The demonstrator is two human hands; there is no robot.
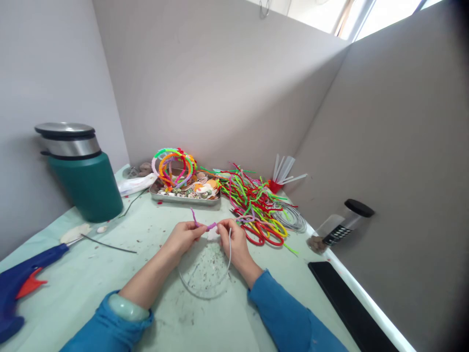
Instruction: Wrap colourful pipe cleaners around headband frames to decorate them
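Between my two hands runs a grey wire ring (205,297), its loop hanging down toward me over the table. A purple pipe cleaner (211,226) is wound round the top of the ring, with a loose end sticking up beside my left fingers. My left hand (185,237) pinches the wrapped part at its left. My right hand (233,239) is closed at the right end of the purple wrap, the grey wire passing by its fingers. Something small and white (212,234) shows just below the wrap; I cannot tell what it is.
Behind my hands stand a metal tray (183,198) of shells, colourful rings (176,166) and a heap of pipe cleaners (245,190). Red-handled scissors (262,233) lie right. At left are a green flask (86,186) and a blue glue gun (32,266); at right, a clear jar (339,227) and a black slab (344,298).
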